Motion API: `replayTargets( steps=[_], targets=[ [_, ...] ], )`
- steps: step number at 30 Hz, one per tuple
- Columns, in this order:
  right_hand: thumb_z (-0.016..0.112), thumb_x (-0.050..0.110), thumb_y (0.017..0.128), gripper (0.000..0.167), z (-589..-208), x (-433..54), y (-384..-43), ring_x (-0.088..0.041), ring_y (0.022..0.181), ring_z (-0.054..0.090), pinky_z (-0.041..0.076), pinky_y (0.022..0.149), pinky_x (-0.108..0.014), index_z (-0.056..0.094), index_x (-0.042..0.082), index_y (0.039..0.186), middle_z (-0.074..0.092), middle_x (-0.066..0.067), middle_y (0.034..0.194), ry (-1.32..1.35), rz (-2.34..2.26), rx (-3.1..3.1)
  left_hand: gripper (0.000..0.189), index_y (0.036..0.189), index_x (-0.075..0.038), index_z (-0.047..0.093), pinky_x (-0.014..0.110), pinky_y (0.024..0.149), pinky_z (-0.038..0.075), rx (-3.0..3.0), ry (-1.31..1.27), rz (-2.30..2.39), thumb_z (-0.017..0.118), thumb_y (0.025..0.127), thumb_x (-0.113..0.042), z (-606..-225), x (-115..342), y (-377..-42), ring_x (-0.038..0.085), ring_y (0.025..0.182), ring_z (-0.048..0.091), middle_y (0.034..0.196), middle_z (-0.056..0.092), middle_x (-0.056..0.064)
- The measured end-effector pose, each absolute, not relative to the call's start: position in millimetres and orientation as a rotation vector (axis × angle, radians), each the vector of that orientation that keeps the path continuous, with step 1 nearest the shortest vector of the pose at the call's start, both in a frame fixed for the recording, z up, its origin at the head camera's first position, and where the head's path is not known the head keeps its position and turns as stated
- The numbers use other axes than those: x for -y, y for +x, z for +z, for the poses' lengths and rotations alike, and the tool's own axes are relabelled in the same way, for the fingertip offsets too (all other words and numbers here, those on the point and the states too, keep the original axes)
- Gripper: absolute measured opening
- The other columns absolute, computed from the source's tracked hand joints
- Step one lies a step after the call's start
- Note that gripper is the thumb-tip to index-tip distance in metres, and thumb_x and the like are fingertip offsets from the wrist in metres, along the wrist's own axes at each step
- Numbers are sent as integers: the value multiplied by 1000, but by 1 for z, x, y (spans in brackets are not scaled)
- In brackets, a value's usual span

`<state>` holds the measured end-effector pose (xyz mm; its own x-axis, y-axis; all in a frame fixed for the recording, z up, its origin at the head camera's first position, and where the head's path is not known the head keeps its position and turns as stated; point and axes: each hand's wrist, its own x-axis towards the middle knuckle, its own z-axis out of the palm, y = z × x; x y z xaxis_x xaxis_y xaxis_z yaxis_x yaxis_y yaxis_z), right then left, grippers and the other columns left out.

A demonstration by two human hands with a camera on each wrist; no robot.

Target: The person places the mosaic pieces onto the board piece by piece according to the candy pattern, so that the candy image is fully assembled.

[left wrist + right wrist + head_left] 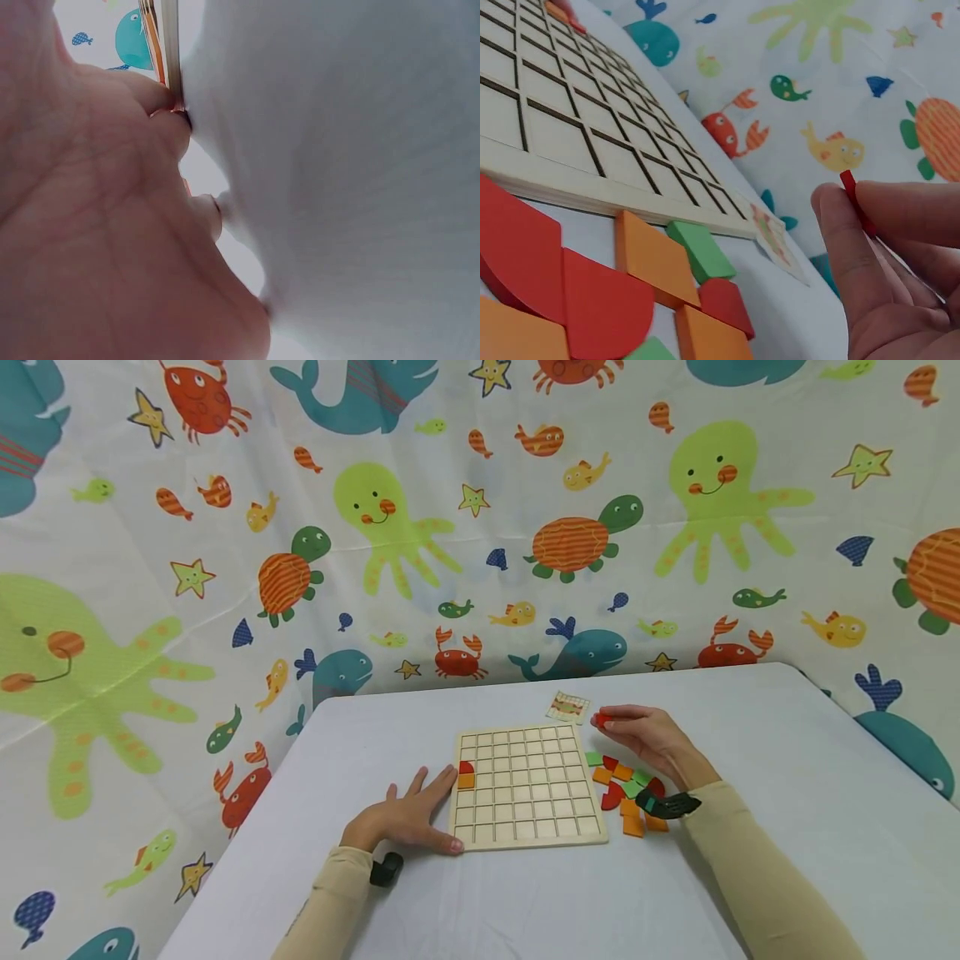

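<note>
My right hand (648, 735) pinches a thin red tile (847, 184) between thumb and fingertips, raised above the table at the far right corner of the wooden grid board (525, 852). Seen edge-on in the right wrist view, the tile's full outline does not show. With fingers spread, my left hand (408, 817) rests on the table and touches the board's left edge and near left corner. In the board's left column lie a red rounded tile (467, 767) and, just below it, an orange square tile (466, 782).
Right of the board lies a loose group of orange (633, 825), red (607, 300) and green tiles (700, 251), partly under my right wrist. Behind the board is a small picture card (567, 707). A sea-animal curtain (480, 577) hangs behind the white table (390, 735).
</note>
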<state>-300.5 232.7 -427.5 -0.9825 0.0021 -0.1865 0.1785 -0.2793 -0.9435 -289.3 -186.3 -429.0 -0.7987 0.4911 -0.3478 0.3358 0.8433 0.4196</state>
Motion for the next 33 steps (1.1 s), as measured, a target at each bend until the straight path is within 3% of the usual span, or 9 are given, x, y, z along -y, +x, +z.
replayTargets(
  steps=[5, 11, 24, 33],
  targets=[
    [60, -3, 107, 56, -427, -224, -301, -13, 101, 72, 57, 97, -27, 42, -5, 161, 50, -21, 150, 265, -2407, -1826, 123, 174, -15, 16, 77, 121, -5, -2568, 601, 447, 86, 82, -58, -430, 186, -290, 41, 163, -5, 180, 10, 6],
    [56, -2, 109, 55, -424, -213, -300, -14, 97, 75, 57, 96, -28, 40, -6, 162, 42, -29, 158, 269, -2408, -1774, 123, 173, -15, 18, 78, 120, -3, -2578, 597, 472, 88, 81, -56, -427, 185, -287, 41, 163, -3, 180, 12, 7],
    [59, -8, 106, 47, -422, -176, -302, -20, 91, 78, 60, 91, -31, 49, -14, 151, 46, -34, 150, 242, -2457, -1706, 124, 173, -14, 18, 77, 120, -6, -2569, 616, 489, 88, 80, -59, -427, 186, -288, 42, 163, -4, 180, 12, 8],
    [62, -10, 104, 42, -423, -143, -302, -23, 91, 79, 59, 92, -36, 55, -17, 144, 64, -28, 129, 171, -2424, -1684, 124, 174, -18, 17, 76, 121, -4, -2574, 590, 472, 89, 81, -56, -426, 188, -289, 40, 163, -3, 180, 12, 5]
  ],
)
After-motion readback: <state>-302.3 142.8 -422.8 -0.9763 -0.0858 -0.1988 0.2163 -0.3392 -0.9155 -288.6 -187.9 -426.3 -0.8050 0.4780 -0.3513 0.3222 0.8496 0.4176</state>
